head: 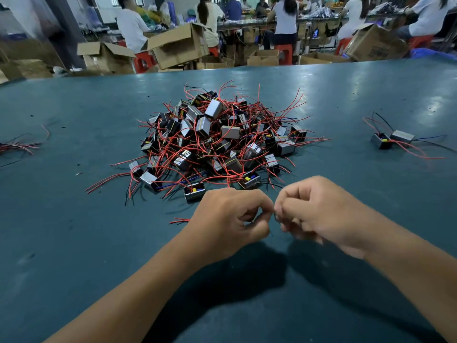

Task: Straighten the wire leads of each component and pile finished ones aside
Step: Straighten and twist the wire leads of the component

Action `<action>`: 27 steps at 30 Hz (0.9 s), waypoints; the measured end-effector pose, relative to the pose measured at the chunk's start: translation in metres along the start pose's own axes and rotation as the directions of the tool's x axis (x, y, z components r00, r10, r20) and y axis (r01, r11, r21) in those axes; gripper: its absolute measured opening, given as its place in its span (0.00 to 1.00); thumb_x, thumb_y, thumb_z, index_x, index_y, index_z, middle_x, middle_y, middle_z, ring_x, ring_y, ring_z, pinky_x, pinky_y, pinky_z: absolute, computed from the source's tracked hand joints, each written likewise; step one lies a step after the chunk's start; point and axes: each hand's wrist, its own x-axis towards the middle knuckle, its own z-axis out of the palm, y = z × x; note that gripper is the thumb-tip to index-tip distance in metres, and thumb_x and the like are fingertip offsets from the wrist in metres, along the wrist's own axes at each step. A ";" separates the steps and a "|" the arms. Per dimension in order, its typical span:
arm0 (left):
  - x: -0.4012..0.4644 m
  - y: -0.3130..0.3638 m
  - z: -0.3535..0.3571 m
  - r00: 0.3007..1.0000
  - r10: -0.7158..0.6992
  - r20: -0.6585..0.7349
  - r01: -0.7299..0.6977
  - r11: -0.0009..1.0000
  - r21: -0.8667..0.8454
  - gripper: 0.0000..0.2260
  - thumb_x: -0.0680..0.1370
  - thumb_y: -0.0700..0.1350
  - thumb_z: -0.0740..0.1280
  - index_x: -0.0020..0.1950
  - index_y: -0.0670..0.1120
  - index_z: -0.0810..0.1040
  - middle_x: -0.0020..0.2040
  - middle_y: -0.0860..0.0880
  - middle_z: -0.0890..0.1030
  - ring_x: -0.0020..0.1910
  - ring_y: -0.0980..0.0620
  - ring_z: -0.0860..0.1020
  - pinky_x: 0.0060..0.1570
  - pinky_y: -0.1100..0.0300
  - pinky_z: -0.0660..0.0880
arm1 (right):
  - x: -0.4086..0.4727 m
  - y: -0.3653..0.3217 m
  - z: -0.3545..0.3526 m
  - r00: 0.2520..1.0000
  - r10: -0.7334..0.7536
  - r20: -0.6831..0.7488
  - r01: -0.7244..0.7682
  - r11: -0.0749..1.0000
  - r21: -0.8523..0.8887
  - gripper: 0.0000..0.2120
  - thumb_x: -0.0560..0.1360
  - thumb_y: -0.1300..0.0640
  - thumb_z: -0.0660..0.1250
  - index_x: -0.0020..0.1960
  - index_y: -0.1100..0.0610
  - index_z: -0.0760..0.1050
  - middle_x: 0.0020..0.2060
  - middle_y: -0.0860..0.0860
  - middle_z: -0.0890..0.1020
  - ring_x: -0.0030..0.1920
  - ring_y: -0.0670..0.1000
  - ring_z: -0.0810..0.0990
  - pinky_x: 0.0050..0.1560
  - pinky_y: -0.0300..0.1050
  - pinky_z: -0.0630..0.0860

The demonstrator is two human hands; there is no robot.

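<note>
table (pixel 74 243), dark teal mat, takes up most of the view. heap of components (pixel 217 137) at 12 o'clock from the hands: small metal-cased blocks, each trailing thin red, black and a few blue leads, all tangled together. two components (pixel 392 139) lie well apart at 2 o'clock, leads roughly parallel, probably the finished pile. loose bundle of wires (pixel 17 146) at 9 o'clock, at the edge of view.

left hand (pixel 230 221) and right hand (pixel 319 214) almost touch at the fingertips, just below the heap. both sets of fingers curled, thumb against forefinger, pinching a thin dark lead (pixel 273 215) between them; only a sliver shows. red leads (pixel 180 220) stick out left of the left hand, so the component body is likely inside that palm. cannot confirm.

handling judgement: blocks light and rigid; leads soft, springy, easily kinked. hold the case, draw each lead through pinched fingertips from root outward, not yanking the joint.
</note>
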 end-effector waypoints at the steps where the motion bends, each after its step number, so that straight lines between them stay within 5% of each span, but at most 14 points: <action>1: 0.000 0.000 0.000 1.000 0.005 -0.002 -0.005 1.000 -0.003 0.05 0.72 0.44 0.66 0.40 0.45 0.81 0.27 0.56 0.62 0.28 0.55 0.64 0.32 0.65 0.62 | 0.000 -0.001 -0.002 0.993 0.102 0.054 -0.108 0.987 0.122 0.07 0.68 0.59 0.66 0.32 0.54 0.77 0.28 0.51 0.80 0.23 0.46 0.72 0.20 0.33 0.62; 5: -0.003 -0.004 0.001 0.997 -0.066 0.027 0.070 0.982 -0.175 0.03 0.76 0.40 0.68 0.42 0.44 0.80 0.26 0.50 0.66 0.26 0.55 0.61 0.29 0.64 0.59 | -0.002 -0.003 -0.009 0.992 0.080 0.100 -0.095 0.983 0.154 0.05 0.66 0.59 0.68 0.33 0.54 0.80 0.31 0.54 0.82 0.24 0.47 0.75 0.20 0.34 0.64; 9: -0.004 -0.006 0.000 0.994 -0.099 0.056 0.111 0.958 -0.264 0.03 0.77 0.41 0.68 0.43 0.44 0.80 0.26 0.48 0.67 0.25 0.56 0.61 0.28 0.63 0.59 | -0.001 -0.001 -0.014 0.994 0.037 0.101 -0.052 0.987 0.149 0.13 0.75 0.66 0.67 0.35 0.54 0.81 0.32 0.55 0.83 0.26 0.49 0.77 0.22 0.37 0.67; 17: -0.006 -0.006 0.001 0.987 -0.129 0.098 0.156 0.914 -0.374 0.04 0.78 0.40 0.67 0.43 0.43 0.79 0.27 0.46 0.68 0.25 0.57 0.62 0.26 0.62 0.61 | -0.002 -0.001 -0.019 0.994 -0.019 0.111 0.005 0.993 0.121 0.10 0.76 0.61 0.70 0.37 0.55 0.81 0.34 0.55 0.84 0.30 0.50 0.80 0.26 0.39 0.72; 27: -0.006 -0.007 0.001 0.986 -0.141 0.088 0.164 0.911 -0.379 0.05 0.78 0.39 0.68 0.43 0.44 0.79 0.26 0.56 0.67 0.24 0.58 0.61 0.27 0.67 0.60 | -0.001 0.001 -0.023 0.996 -0.032 0.080 0.022 0.992 0.128 0.07 0.70 0.61 0.68 0.34 0.55 0.79 0.32 0.56 0.82 0.29 0.49 0.78 0.27 0.39 0.72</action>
